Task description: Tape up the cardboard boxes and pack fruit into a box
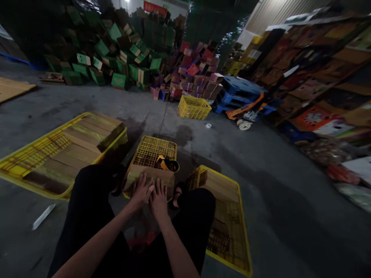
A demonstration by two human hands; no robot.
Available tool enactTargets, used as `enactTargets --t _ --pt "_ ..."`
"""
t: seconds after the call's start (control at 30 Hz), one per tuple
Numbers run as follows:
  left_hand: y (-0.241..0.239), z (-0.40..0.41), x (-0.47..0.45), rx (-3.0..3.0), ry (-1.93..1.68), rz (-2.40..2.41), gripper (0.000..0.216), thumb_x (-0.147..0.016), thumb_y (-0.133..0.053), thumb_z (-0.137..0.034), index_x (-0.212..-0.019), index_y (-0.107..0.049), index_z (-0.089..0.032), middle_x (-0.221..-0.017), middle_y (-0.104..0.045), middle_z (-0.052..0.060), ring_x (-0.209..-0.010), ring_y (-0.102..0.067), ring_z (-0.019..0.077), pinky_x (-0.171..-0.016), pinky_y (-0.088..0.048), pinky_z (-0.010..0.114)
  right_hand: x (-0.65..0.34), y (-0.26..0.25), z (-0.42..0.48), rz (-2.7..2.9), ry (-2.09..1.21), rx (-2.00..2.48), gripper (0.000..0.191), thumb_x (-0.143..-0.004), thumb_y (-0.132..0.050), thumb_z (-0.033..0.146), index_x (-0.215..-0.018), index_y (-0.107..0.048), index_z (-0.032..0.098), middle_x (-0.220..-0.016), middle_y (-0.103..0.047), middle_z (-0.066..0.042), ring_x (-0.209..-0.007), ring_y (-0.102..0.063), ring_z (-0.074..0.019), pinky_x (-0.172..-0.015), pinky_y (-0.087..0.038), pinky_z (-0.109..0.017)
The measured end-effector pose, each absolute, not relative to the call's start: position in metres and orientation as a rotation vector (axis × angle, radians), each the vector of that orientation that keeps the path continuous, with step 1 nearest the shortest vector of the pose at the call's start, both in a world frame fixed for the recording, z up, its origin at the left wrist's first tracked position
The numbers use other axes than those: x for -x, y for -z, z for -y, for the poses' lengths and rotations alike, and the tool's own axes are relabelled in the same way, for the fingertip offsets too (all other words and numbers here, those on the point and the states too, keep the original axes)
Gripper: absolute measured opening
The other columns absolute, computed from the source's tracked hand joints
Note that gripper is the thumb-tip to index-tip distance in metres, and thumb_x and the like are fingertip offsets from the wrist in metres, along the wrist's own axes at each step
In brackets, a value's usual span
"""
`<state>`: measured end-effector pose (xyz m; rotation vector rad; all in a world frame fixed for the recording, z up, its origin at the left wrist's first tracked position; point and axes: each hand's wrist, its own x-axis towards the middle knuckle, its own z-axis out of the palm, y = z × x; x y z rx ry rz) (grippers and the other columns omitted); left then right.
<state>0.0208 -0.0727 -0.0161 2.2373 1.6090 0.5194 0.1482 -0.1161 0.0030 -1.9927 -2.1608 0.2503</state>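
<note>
My left hand (141,192) and my right hand (159,197) lie side by side, fingers stretched flat, on a brown cardboard piece (136,174) resting on an overturned yellow crate (153,150) between my knees. Both hands press on the cardboard's near edge. A yellow-and-black tape dispenser (168,164) sits on the crate just beyond my right hand. My legs in black trousers frame the crate on both sides.
A yellow pallet (17,162) stacked with flat cardboard sheets lies to the left, another yellow pallet (240,231) with cardboard to the right. Farther off stand a yellow crate (193,107), blue pallets (240,87), heaps of green and red boxes, and shelves of cartons.
</note>
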Motion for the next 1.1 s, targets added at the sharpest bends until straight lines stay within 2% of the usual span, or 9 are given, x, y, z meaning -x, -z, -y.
enactTargets --t 0.13,0.23,0.33,0.47,0.63,0.7,0.8,1.0,1.1 --pt "0.018 0.074 -0.019 -2.299 -0.51 -1.553 0.053 -0.099 -0.042 -0.044 -0.148 -0.046 -0.025 -0.161 -0.028 0.011 -0.15 -0.021 0.0322 -0.117 -0.02 0.054 -0.153 -0.007 0.119 2.115 -0.256 2.035 0.055 -0.102 -0.032 0.035 -0.156 -0.026 0.023 -0.162 -0.026 -0.008 -0.151 -0.018 -0.0237 -0.12 -0.017 -0.051" --pt "0.021 0.073 -0.012 -2.352 -0.527 -1.537 0.054 -0.098 -0.046 -0.045 -0.149 -0.045 -0.027 -0.161 -0.029 0.009 -0.149 -0.024 0.0296 -0.118 -0.021 0.05 -0.16 -0.006 0.12 1.937 -0.202 2.181 0.057 -0.103 -0.029 0.037 -0.156 -0.028 0.017 -0.161 -0.029 -0.012 -0.151 -0.02 -0.0255 -0.12 -0.016 -0.052" --pt "0.024 0.072 -0.008 -2.367 -0.538 -1.541 0.058 -0.097 -0.047 -0.046 -0.151 -0.041 -0.026 -0.161 -0.03 0.008 -0.149 -0.025 0.0285 -0.119 -0.02 0.048 -0.176 -0.002 0.117 1.754 -0.188 2.259 0.062 -0.103 -0.025 0.042 -0.154 -0.03 0.007 -0.159 -0.029 -0.017 -0.149 -0.025 -0.0294 -0.117 -0.024 -0.05" --pt "0.027 0.066 -0.002 -2.29 -0.559 -1.632 0.061 -0.097 -0.045 -0.047 -0.153 -0.038 -0.023 -0.161 -0.03 0.01 -0.149 -0.025 0.0287 -0.12 -0.018 0.05 -0.198 0.002 0.107 1.657 -0.301 2.196 0.067 -0.103 -0.02 0.044 -0.151 -0.031 -0.002 -0.154 -0.038 -0.022 -0.142 -0.039 -0.0273 -0.111 -0.037 -0.038" --pt "0.026 0.047 0.02 -1.982 -0.682 -1.907 0.058 -0.096 -0.046 -0.048 -0.148 -0.047 -0.023 -0.165 -0.02 0.009 -0.152 -0.009 0.036 -0.119 -0.02 0.053 -0.208 0.005 0.09 1.514 -0.353 2.274 0.059 -0.101 -0.025 0.036 -0.148 -0.044 0.004 -0.134 -0.062 -0.019 -0.123 -0.059 -0.0274 -0.101 -0.044 -0.034" --pt "0.027 0.041 0.028 -1.827 -0.693 -1.914 0.059 -0.097 -0.043 -0.046 -0.151 -0.041 -0.022 -0.164 -0.02 0.011 -0.15 -0.018 0.0349 -0.118 -0.027 0.05 -0.21 0.006 0.085 1.444 -0.425 2.308 0.059 -0.1 -0.027 0.037 -0.147 -0.045 0.005 -0.13 -0.065 -0.019 -0.119 -0.062 -0.0276 -0.098 -0.045 -0.033" --pt "0.032 0.036 0.036 -1.697 -0.703 -1.827 0.061 -0.099 -0.037 -0.043 -0.156 -0.029 -0.023 -0.159 -0.034 0.011 -0.145 -0.034 0.0275 -0.117 -0.031 0.042 -0.215 0.007 0.079 1.383 -0.566 2.323 0.061 -0.1 -0.028 0.04 -0.147 -0.046 0.005 -0.126 -0.067 -0.019 -0.117 -0.064 -0.0279 -0.095 -0.046 -0.033" --pt "0.045 0.033 0.039 -1.478 -0.78 -1.801 0.069 -0.097 -0.039 -0.045 -0.157 -0.023 -0.015 -0.156 -0.038 0.015 -0.144 -0.038 0.0271 -0.115 -0.034 0.042 -0.224 0.013 0.074 1.338 -0.678 2.402 0.054 -0.101 -0.028 0.043 -0.123 -0.067 0.014 -0.109 -0.075 -0.016 -0.107 -0.069 -0.0295 -0.089 -0.048 -0.036" --pt "0.047 0.031 0.039 -1.423 -0.788 -1.766 0.066 -0.097 -0.038 -0.043 -0.154 -0.026 -0.011 -0.155 -0.039 0.019 -0.142 -0.04 0.0272 -0.115 -0.034 0.042 -0.225 0.019 0.072 1.357 -0.667 2.404 0.054 -0.102 -0.026 0.042 -0.118 -0.069 0.014 -0.104 -0.076 -0.016 -0.102 -0.071 -0.0293 -0.085 -0.049 -0.035"
